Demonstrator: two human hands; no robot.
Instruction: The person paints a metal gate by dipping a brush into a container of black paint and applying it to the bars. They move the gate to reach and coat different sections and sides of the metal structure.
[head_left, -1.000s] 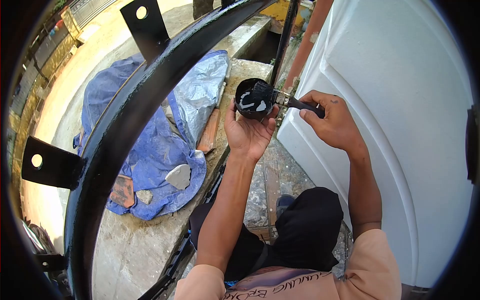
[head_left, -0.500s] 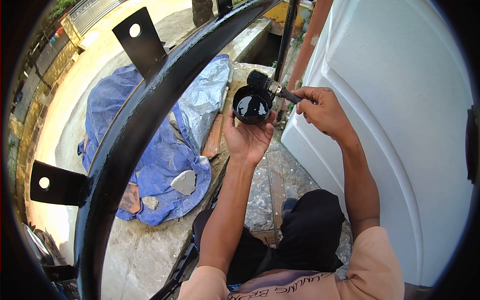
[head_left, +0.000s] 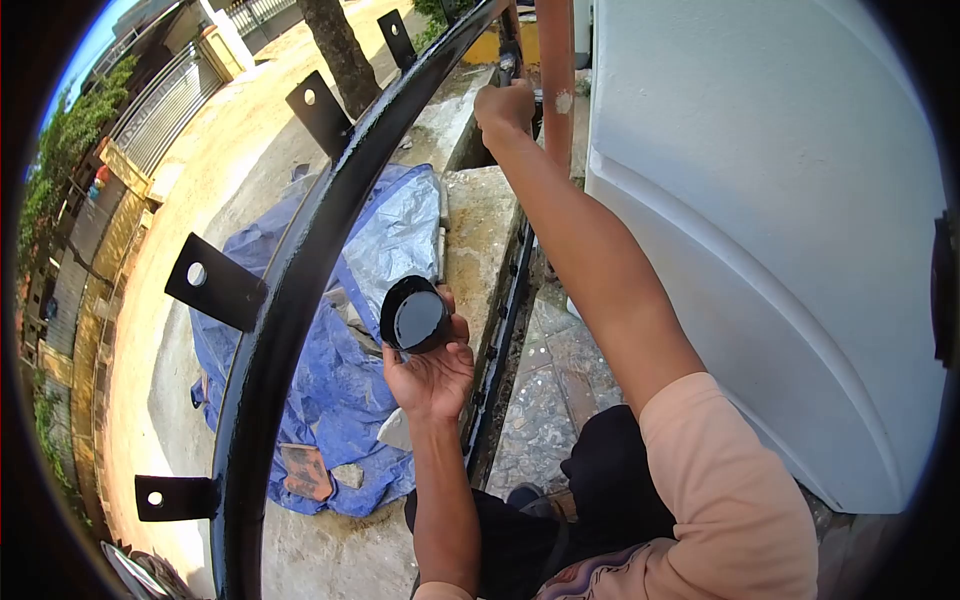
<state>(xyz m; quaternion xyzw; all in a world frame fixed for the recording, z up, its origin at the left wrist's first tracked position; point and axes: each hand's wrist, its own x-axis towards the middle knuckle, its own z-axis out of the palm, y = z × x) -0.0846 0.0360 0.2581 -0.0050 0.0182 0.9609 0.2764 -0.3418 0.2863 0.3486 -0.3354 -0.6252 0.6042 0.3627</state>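
My left hand (head_left: 435,375) holds a small black cup of dark, glossy paint (head_left: 421,320) from below, its fingers curled around the right side. Farther up, my right hand (head_left: 506,106) is stretched out and closed on the paintbrush (head_left: 507,70), whose head is hard to make out against the dark metal at the top. A curved, shiny black metal rail (head_left: 270,345) with flat drilled tabs (head_left: 213,282) arcs along the left of both hands.
Blue tarp (head_left: 340,400) with bricks and stones lies beyond the rail. A reddish-brown post (head_left: 556,90) stands right of my right hand. A large white curved surface (head_left: 760,220) fills the right side. Behind are a tree trunk (head_left: 340,55) and a gate.
My right hand has moved from beside the cup up and away to the top with the brush. The cup in my left hand sits lower and farther left, and the view has shifted.
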